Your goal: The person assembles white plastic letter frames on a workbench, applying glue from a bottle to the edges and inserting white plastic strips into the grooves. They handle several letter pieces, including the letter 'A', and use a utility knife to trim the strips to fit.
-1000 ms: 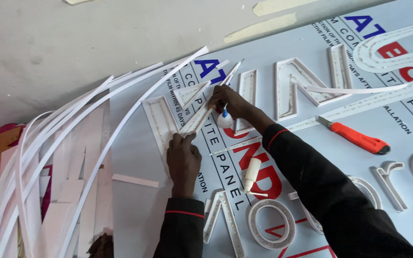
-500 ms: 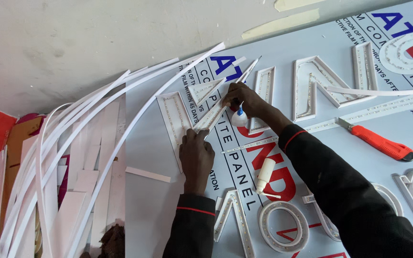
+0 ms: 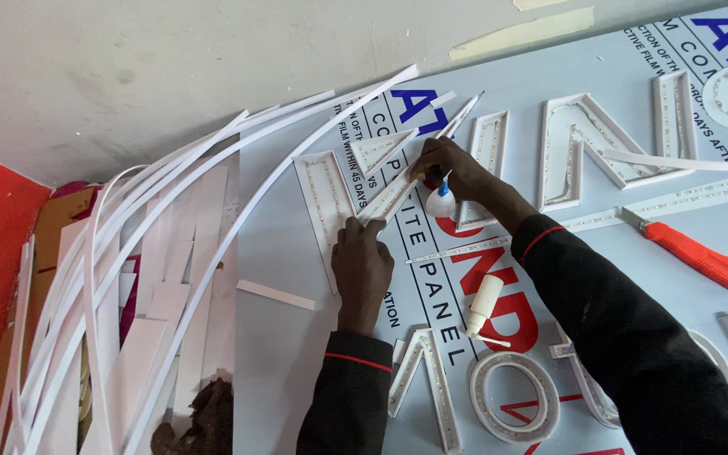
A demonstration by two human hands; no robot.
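Observation:
My left hand (image 3: 363,268) presses down on the lower end of a white channel letter (image 3: 330,202) that lies on a pale blue composite panel (image 3: 297,337). My right hand (image 3: 455,170) holds a small white glue bottle with a blue tip (image 3: 441,200), its nozzle up against a diagonal white strip (image 3: 398,187) of that letter. Both sleeves are black with a red band. The fingertips of my right hand hide the point where strip and letter meet.
More white letters with light strips (image 3: 587,139) lie across the panel. A second glue bottle (image 3: 485,305) lies by my right forearm. An orange utility knife (image 3: 691,255) rests at the right beside a ruler (image 3: 600,221). Long white plastic strips (image 3: 128,278) fan out at the left.
The view has shifted so the letters sit further right. My right hand stays at the diagonal strip with the bottle. My left hand still presses at the letter's lower end.

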